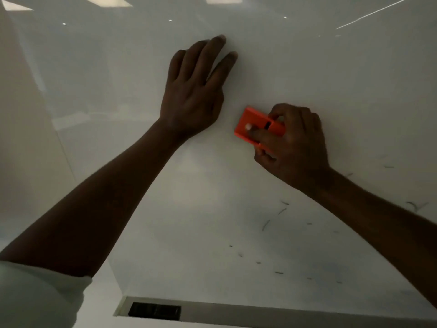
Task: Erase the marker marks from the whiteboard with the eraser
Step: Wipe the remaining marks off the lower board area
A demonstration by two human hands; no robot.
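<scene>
A glossy whiteboard (pixel 307 67) fills almost the whole view. My right hand (pixel 293 147) grips an orange eraser (pixel 254 120) and presses it flat against the board near the middle. My left hand (pixel 196 88) lies flat on the board just up and left of the eraser, fingers spread and holding nothing. Short dark marker marks (pixel 266 224) are scattered over the board's lower right, below my right forearm. A few more marker marks (pixel 412 204) show at the far right edge.
A metal tray ledge (pixel 260 313) runs along the board's bottom edge, with a dark rectangular object (pixel 155 311) lying in it at the left. A beige wall (pixel 21 114) borders the board on the left. Ceiling lights reflect in the board's top.
</scene>
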